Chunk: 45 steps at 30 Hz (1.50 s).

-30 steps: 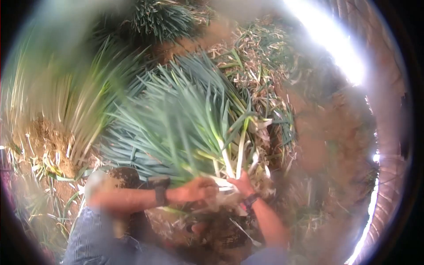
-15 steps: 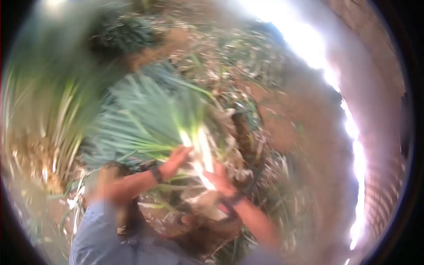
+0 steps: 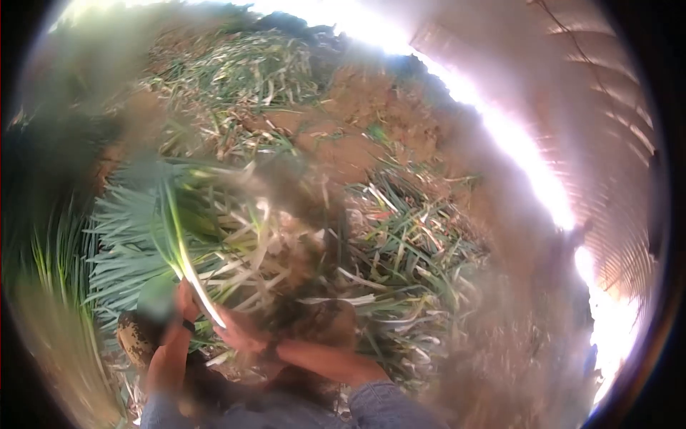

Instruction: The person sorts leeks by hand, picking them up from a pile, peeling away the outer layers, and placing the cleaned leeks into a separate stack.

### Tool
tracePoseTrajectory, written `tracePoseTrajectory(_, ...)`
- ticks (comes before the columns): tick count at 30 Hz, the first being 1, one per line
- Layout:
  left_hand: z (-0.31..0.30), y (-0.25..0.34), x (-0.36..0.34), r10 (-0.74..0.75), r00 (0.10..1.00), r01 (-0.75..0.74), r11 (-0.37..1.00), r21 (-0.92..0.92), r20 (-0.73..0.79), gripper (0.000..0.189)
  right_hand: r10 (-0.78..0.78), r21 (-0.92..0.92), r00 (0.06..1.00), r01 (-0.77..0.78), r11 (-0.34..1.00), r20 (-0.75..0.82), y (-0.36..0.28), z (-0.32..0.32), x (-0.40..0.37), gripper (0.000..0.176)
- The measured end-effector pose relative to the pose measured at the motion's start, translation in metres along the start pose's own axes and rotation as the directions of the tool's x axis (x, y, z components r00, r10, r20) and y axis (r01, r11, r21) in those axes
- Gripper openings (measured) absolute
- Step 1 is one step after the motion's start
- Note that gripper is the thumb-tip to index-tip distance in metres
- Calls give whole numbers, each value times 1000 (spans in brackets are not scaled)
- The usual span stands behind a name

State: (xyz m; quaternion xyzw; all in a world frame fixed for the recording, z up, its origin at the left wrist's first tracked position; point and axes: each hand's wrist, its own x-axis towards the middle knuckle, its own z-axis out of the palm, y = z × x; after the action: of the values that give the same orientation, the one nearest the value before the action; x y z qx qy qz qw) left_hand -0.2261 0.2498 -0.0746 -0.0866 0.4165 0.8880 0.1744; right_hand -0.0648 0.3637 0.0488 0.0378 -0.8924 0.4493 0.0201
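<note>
A green onion [image 3: 188, 266] with a white shank and long green leaves slants across my lap. My left hand [image 3: 187, 300] is closed round its shank, below where the leaves fork. At its lower white end, my right hand [image 3: 241, 332] grips it, though blur hides the fingertips. Just beyond lies a broad pile of green onions [image 3: 128, 222], leaves fanned to the left and pale shanks to the right. Both forearms reach in from the bottom, and a dark band circles my left wrist.
Upright green onions [image 3: 57, 264] stand at the left. Stripped leaves [image 3: 421, 279] litter the ground to the right, with another leafy heap [image 3: 264, 68] farther off. Bare brown soil [image 3: 336, 154] lies between. A ribbed, pale sheet wall [image 3: 607, 157] curves along the right side.
The view has swung, so the pile sits farther left. Both hands were at several bright white shanks over the pile; now they hold one onion nearer my body.
</note>
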Motion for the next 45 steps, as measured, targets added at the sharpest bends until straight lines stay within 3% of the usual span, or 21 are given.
tracePoseTrajectory(1, -31, -12, 15, -10, 981, -19, 989, 146, 195, 35, -56, -7, 998, 56, 998, 33, 6, 2, -2, 58)
tracePoseTrajectory(2, -56, -45, 50, 26, 953, -103, 965, 240, 303, 33, 119, 183, 988, -135, 974, 93, 6, -11, -7, 56)
tracePoseTrajectory(3, -39, -33, 35, -36, 963, -2, 990, 141, 267, 33, 256, 355, 942, -320, 878, 216, 0, -29, -10, 54)
tracePoseTrajectory(5, -22, -25, 15, -131, 964, 177, 965, -193, 231, 38, 12, 166, 988, 13, 986, -151, 38, 14, 0, 44)
tracePoseTrajectory(6, -19, -18, 0, -80, 965, 126, 978, -169, 250, 42, 288, 102, 957, -289, 952, 24, 10, -16, 6, 36)
tracePoseTrajectory(7, -68, -58, 43, -116, 975, 130, 989, -65, 189, 42, 192, 131, 981, -195, 972, 34, 22, -20, 8, 35)
tracePoseTrajectory(8, -39, -31, 7, -4, 981, 7, 1000, -13, 195, 42, 102, 290, 994, -108, 951, 35, 60, -10, 8, 35)
tracePoseTrajectory(9, -14, -14, -16, -64, 997, 68, 987, -144, 31, 37, 105, 186, 994, -111, 976, 45, 72, -10, 8, 35)
tracePoseTrajectory(11, -3, 13, -29, -179, 978, 185, 982, 41, -106, 31, 237, 235, 966, -255, 938, 101, 74, -11, 2, 37)
tracePoseTrajectory(14, 5, 5, -34, -179, 982, 179, 984, 2, -60, 31, 192, 160, 981, -193, 968, 24, 112, -2, -7, 37)
tracePoseTrajectory(17, 0, 4, -44, -113, 992, 116, 992, -57, 51, 35, 324, 355, 936, -351, 866, 135, 87, -3, -3, 57)
tracePoseTrajectory(20, 0, 6, -74, -248, 968, 248, 969, 5, -35, 40, 300, 353, 936, -348, 868, 184, 48, -2, 7, 58)
tracePoseTrajectory(23, -33, -15, -63, -183, 981, 186, 981, -45, 59, 38, 246, 449, 963, -271, 852, 115, 65, 26, 10, 45)
tracePoseTrajectory(24, -44, -26, -55, -168, 985, 172, 981, -85, 50, 38, 259, 449, 938, -338, 827, 228, 60, 23, 10, 46)
tracePoseTrajectory(26, -41, -5, -61, 95, 984, -135, 950, 282, 151, 37, 276, 413, 855, -465, 783, 439, 42, 4, 13, 47)
tracePoseTrajectory(28, -31, 30, -55, 204, 961, -265, 870, 415, 186, 36, 190, 367, 858, -391, 844, 478, 41, 6, 16, 46)
tracePoseTrajectory(33, -28, 99, -35, 123, 984, -82, 952, 294, -125, 33, 122, 382, 881, -319, 868, 458, 29, 6, 5, 42)
tracePoseTrajectory(35, -61, 42, -12, 295, 954, -252, 877, 410, -45, 34, 114, 403, 905, -291, 868, 409, 19, 10, 7, 37)
tracePoseTrajectory(37, -55, 28, -25, -59, 995, 73, 978, 196, -76, 38, 138, 411, 915, -300, 861, 380, 26, 15, 14, 34)
tracePoseTrajectory(43, -30, -2, -81, 50, 976, -15, 986, -166, 213, 37, 189, 369, 837, -414, 832, 513, 24, -3, 21, 37)
tracePoseTrajectory(45, -23, 13, -76, -117, 965, 158, 973, -166, 237, 34, 174, 389, 829, -421, 819, 531, 30, -3, 20, 40)
